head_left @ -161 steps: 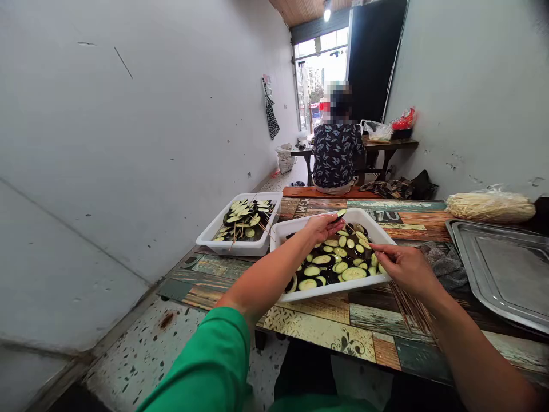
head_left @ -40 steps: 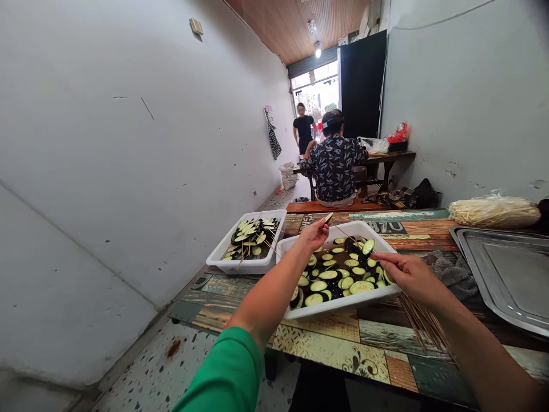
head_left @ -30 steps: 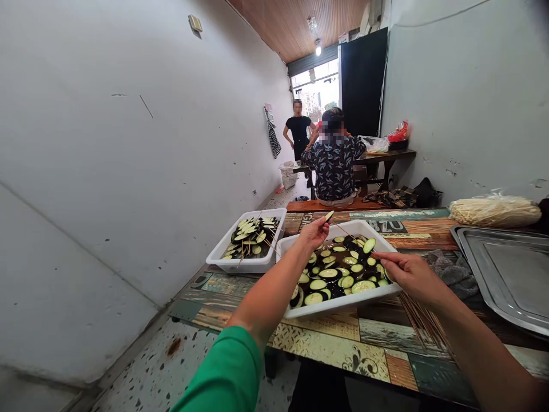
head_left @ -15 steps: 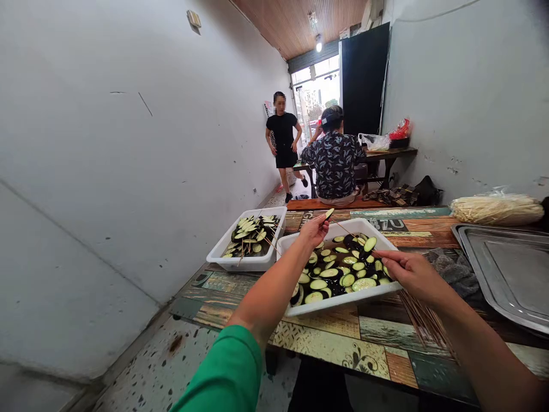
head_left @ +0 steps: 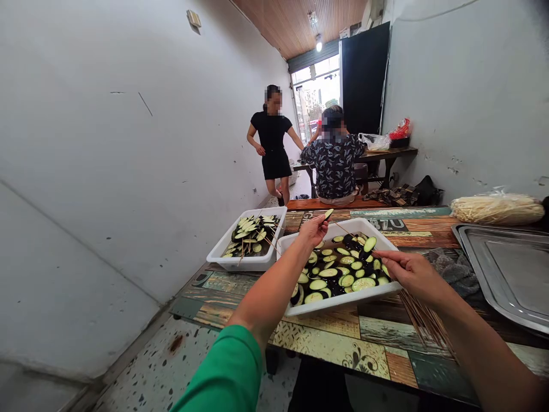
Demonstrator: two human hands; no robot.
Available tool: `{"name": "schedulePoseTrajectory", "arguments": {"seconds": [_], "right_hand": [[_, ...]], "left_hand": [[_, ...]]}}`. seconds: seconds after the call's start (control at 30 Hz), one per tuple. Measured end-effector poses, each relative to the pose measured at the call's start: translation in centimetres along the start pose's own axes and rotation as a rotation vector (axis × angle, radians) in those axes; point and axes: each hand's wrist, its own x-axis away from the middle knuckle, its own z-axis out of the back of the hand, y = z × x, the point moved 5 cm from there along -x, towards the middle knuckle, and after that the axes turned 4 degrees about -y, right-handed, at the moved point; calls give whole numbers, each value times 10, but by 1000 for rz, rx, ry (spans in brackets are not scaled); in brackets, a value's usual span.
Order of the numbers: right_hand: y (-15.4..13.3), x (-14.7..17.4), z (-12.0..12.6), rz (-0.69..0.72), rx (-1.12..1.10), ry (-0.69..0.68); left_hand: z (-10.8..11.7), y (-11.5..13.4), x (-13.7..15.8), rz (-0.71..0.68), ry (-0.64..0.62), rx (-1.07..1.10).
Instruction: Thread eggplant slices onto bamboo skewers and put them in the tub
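Note:
My left hand (head_left: pixel 314 230) is closed on an eggplant slice (head_left: pixel 328 214), held up over the back edge of a white tub (head_left: pixel 343 303). My right hand (head_left: pixel 409 273), at the tub's right side, grips a thin wooden skewer (head_left: pixel 348 232) whose tip points up and left toward my left hand. Close to the right fingertips, another eggplant slice (head_left: pixel 369 244) appears to be on the skewer. Below both hands, many eggplant slices (head_left: pixel 329 273) with dark skin float in the tub's liquid. Loose skewers (head_left: pixel 422 323) lie on the table under my right wrist.
A second white tub (head_left: pixel 242 265) at the left holds skewered eggplant (head_left: pixel 253 229). On the right are metal trays (head_left: pixel 510 274), a grey cloth (head_left: pixel 452 272) and bagged enoki mushrooms (head_left: pixel 497 207). Beyond the table, one person (head_left: pixel 334 163) sits and another person (head_left: pixel 274 143) stands.
The person in black has come nearer and moved left, an arm now reaching toward the seated person. My hands, the slice and the skewer have hardly moved.

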Motion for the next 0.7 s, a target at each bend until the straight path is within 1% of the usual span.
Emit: {"name": "schedulePoseTrajectory", "arguments": {"seconds": [0.1,0.27,0.57,0.7], "right_hand": [[-3,0,0,6,6,7],[-4,1,1,-2,9,9],[4,-1,0,-13,43,22],[7,-3,-1,-14,34,26]], "left_hand": [[-1,0,0,-3,-11,-7],[0,0,-4,-47,-24,-25],[1,0,-8,-121,-33,-52],[-1,-2,-8,-125,-27,-53]]}}
